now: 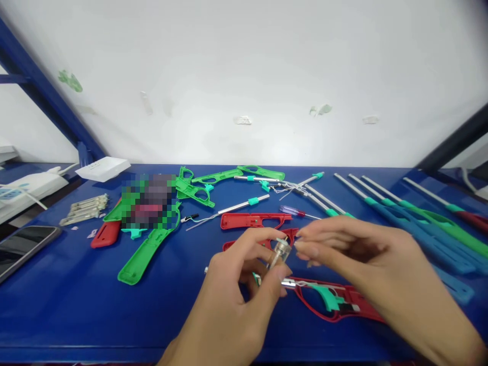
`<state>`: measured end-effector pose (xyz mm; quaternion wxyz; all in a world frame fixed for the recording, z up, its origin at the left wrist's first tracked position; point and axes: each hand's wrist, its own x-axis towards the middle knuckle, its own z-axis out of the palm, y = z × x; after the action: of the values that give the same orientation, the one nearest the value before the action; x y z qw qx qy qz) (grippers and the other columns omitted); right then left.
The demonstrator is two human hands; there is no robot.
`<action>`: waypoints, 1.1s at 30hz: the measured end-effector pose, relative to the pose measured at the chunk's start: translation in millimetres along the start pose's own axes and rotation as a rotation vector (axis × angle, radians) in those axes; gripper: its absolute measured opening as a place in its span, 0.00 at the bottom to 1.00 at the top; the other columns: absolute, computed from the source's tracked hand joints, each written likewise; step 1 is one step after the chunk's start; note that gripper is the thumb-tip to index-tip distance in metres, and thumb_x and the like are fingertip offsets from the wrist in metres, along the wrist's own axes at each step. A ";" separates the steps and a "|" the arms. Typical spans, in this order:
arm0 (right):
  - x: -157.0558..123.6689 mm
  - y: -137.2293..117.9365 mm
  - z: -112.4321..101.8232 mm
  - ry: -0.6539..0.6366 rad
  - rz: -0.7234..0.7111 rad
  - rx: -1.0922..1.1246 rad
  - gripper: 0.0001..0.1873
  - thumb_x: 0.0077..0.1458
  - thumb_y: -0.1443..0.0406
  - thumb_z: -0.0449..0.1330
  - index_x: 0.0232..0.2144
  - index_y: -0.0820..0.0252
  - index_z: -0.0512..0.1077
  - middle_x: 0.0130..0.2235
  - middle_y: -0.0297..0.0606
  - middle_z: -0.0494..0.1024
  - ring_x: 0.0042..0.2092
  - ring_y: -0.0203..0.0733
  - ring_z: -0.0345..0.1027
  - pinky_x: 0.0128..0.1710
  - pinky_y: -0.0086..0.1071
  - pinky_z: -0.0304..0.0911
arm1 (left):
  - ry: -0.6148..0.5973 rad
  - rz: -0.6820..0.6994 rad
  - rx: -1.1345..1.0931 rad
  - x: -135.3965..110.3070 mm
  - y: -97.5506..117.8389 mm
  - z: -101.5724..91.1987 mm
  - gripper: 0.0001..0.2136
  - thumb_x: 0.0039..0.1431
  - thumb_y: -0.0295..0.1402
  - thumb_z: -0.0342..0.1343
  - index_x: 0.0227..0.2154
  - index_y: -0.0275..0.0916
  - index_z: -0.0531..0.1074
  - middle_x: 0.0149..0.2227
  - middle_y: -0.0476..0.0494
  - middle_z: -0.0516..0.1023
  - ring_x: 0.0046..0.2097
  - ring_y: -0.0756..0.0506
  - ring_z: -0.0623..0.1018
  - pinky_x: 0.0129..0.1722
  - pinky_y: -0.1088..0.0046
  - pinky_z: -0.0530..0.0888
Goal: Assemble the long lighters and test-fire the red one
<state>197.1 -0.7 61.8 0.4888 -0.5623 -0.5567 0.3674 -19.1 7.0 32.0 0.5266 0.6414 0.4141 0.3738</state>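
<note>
My left hand (244, 295) is closed around a small clear cylinder with a metal valve top, which looks like a lighter's gas tank (279, 252). The thumb and index finger of my right hand (354, 259) are pinched together just right of the valve; anything between them is too small to make out. Below both hands lies a red lighter handle half (324, 312) with a teal trigger (328, 297), white wires and a metal tube inside. My left fingers partly cover that tube. Behind my hands are another red handle half (251, 220) and a screwdriver (293, 210).
Green handle halves (143, 256) and metal tubes (244, 204) with teal pieces lie across the blue table (95, 310). Assembled lighters (430, 229) are at right. Several clear tanks (86, 208), a phone (26, 249) and a white box (102, 169) are at left.
</note>
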 end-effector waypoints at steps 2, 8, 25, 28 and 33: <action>-0.6 0.8 1.6 0.011 -0.004 0.000 0.11 0.50 0.49 0.81 0.32 0.43 0.91 0.34 0.40 0.92 0.33 0.53 0.89 0.33 0.39 0.87 | 0.007 -0.028 -0.019 0.3 0.6 -0.1 0.15 0.75 0.45 0.66 0.59 0.49 0.82 0.37 0.49 0.89 0.34 0.46 0.87 0.40 0.71 0.82; -7.8 5.1 2.1 0.101 -0.141 -0.148 0.07 0.59 0.51 0.75 0.39 0.38 0.91 0.43 0.37 0.94 0.40 0.56 0.91 0.32 0.40 0.87 | -0.016 -0.037 -0.067 1.9 9.2 -2.8 0.18 0.73 0.46 0.67 0.60 0.48 0.86 0.36 0.47 0.89 0.30 0.48 0.83 0.35 0.73 0.80; -15.8 26.6 -6.9 0.136 -0.622 -0.590 0.13 0.77 0.61 0.65 0.54 0.31 0.85 0.44 0.26 0.93 0.36 0.48 0.89 0.42 0.40 0.84 | -0.038 -0.117 -0.175 2.1 10.5 -1.1 0.28 0.72 0.50 0.67 0.67 0.39 0.85 0.36 0.45 0.81 0.23 0.53 0.70 0.23 0.76 0.72; -12.1 25.7 -6.8 0.085 -0.752 -0.616 0.18 0.76 0.72 0.62 0.53 0.41 0.82 0.44 0.27 0.93 0.36 0.42 0.88 0.45 0.34 0.84 | -0.048 -0.118 -0.166 1.5 10.5 -2.6 0.30 0.73 0.52 0.65 0.67 0.35 0.84 0.33 0.46 0.79 0.22 0.54 0.67 0.22 0.77 0.68; -7.9 25.8 -7.1 0.019 -0.935 -0.604 0.22 0.73 0.82 0.59 0.54 0.52 0.78 0.45 0.30 0.92 0.43 0.37 0.87 0.53 0.29 0.79 | -0.087 -0.087 -0.106 1.3 17.9 -4.6 0.23 0.75 0.48 0.63 0.58 0.34 0.86 0.32 0.48 0.77 0.23 0.54 0.67 0.21 0.78 0.63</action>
<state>210.0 -7.0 37.8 0.4217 -0.3740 -0.8231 -0.0696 -20.4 8.0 50.4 0.5932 0.6097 0.3978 0.3436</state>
